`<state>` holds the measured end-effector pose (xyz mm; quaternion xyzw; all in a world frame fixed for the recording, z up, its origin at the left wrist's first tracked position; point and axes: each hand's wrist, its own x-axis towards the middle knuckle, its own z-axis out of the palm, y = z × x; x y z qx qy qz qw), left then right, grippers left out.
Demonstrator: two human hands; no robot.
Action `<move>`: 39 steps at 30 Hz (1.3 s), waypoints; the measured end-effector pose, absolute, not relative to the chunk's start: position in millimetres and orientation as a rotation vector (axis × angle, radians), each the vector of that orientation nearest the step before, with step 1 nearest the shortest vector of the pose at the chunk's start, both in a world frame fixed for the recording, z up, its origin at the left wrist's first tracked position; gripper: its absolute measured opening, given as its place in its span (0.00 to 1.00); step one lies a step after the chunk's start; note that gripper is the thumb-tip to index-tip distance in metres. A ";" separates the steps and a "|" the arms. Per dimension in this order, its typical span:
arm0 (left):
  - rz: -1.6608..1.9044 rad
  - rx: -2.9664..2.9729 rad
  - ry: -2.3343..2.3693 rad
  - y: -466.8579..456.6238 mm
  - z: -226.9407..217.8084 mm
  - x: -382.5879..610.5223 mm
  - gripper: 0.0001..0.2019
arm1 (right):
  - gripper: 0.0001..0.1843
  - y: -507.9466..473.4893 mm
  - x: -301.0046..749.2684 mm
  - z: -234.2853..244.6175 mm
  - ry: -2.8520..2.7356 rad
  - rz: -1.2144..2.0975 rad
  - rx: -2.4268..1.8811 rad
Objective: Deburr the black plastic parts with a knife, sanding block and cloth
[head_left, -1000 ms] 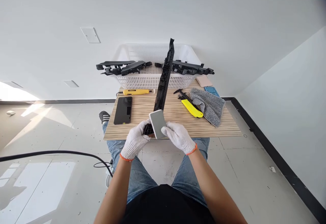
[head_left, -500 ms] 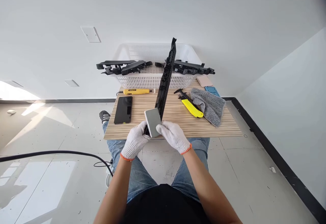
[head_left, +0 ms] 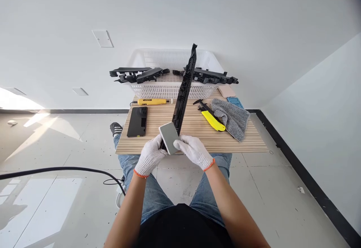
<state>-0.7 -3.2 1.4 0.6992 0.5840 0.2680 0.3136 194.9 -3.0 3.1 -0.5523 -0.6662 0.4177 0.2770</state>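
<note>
Both my hands wear white knit gloves with orange cuffs. My left hand [head_left: 150, 157] is closed around the near end of a long black plastic part [head_left: 184, 90], which slants up and away over the table towards the basket. My right hand [head_left: 194, 151] grips a grey rectangular block [head_left: 168, 136] and holds it against the part's near end, just beside the left hand. The block hides the lowest stretch of the part.
On a small slatted wooden table [head_left: 242, 144] lie a black phone [head_left: 137, 121], a yellow tool [head_left: 152, 101], a yellow utility knife [head_left: 212, 120] and a grey cloth [head_left: 231, 117]. A white mesh basket [head_left: 166, 88] at the back carries more black parts [head_left: 138, 75]. A black cable [head_left: 56, 169] crosses the floor on the left.
The grey block has slid a little to the left along the part's near end with my right hand. The long part's top has tipped slightly right.
</note>
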 end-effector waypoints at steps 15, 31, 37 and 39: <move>0.748 1.801 1.501 -1.1 1.0 -1.3 0.25 | 0.29 -5.0 200.2 2.1 -1.830 1.009 -1.533; 0.752 1.793 1.513 -1.5 0.7 -2.1 0.25 | 0.28 -8.8 198.0 6.4 -1.826 1.044 -1.537; 0.796 1.833 1.469 -1.6 -1.1 -4.0 0.27 | 0.27 -10.2 198.5 6.5 -1.738 1.057 -1.530; 0.767 1.836 1.480 -1.5 -1.6 -4.5 0.26 | 0.27 -10.6 198.9 5.8 -1.763 1.074 -1.501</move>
